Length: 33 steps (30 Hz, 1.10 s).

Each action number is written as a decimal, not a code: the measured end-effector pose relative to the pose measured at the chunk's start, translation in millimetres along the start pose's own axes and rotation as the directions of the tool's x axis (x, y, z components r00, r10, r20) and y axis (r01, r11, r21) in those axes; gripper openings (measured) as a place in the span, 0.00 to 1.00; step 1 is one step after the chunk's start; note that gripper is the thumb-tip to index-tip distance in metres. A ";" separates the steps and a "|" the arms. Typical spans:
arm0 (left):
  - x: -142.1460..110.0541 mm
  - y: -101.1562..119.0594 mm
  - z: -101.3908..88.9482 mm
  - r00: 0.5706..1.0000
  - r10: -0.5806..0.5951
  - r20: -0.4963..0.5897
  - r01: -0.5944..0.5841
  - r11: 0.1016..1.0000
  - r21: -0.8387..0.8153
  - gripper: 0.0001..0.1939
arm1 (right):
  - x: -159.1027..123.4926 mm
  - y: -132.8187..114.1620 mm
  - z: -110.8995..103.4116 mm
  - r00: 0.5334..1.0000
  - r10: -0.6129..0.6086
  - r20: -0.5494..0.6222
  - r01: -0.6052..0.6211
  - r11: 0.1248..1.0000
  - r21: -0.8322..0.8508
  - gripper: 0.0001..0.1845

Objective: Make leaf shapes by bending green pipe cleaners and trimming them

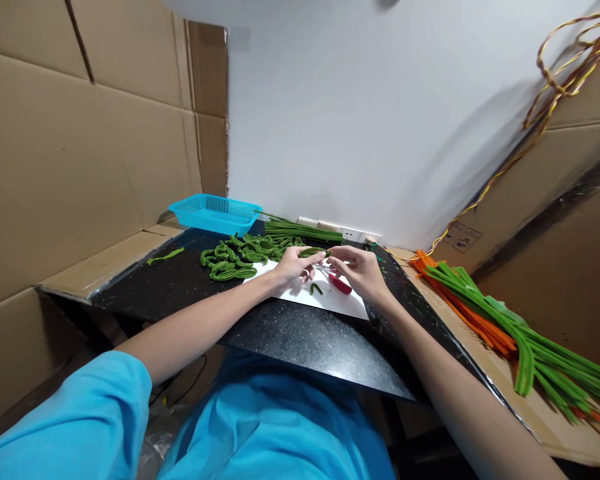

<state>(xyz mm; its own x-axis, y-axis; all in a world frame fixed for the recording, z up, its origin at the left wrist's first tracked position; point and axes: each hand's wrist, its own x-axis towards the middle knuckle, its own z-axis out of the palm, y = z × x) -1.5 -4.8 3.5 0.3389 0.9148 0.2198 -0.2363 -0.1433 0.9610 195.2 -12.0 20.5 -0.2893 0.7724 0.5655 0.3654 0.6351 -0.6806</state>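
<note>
My left hand (294,265) and my right hand (361,268) meet over a white sheet (345,304) on the black table (300,333). Between their fingertips they pinch a short green pipe-cleaner piece (314,251), one hand at each end. Red-handled pliers (338,281) lie on the sheet under my right hand; whether the hand touches them I cannot tell. A small bent green piece (316,289) lies on the sheet just below my hands.
A pile of bent green pieces (240,257) lies left of the sheet. Straight green stems (300,230) lie behind it, beside a blue basket (215,212). Long green and orange stems (505,327) cover cardboard at the right. Cardboard walls stand left and right.
</note>
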 end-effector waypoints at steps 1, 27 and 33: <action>0.2 -0.3 0.2 1.000 0.000 -0.002 0.000 1.000 -0.012 0.10 | -0.4 1.2 1.0 1.000 -0.004 -0.012 0.004 1.000 -0.013 0.24; 0.9 -2.6 1.5 0.987 -0.069 0.148 0.061 0.996 0.060 0.10 | 2.5 5.8 -1.8 0.999 -0.031 -0.020 0.028 0.989 -0.143 0.19; 5.7 -7.5 -1.3 0.991 -0.068 0.113 0.060 0.996 0.073 0.12 | 2.1 6.7 0.1 0.997 -0.071 -0.015 0.067 0.980 -0.185 0.15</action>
<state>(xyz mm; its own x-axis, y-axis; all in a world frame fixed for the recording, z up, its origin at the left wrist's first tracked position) 1.0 2.0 -2.8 0.4553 0.8737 0.1716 -0.1487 -0.1154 0.9821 197.0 -6.2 17.1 -0.3013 0.7248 0.6195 0.5027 0.6729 -0.5428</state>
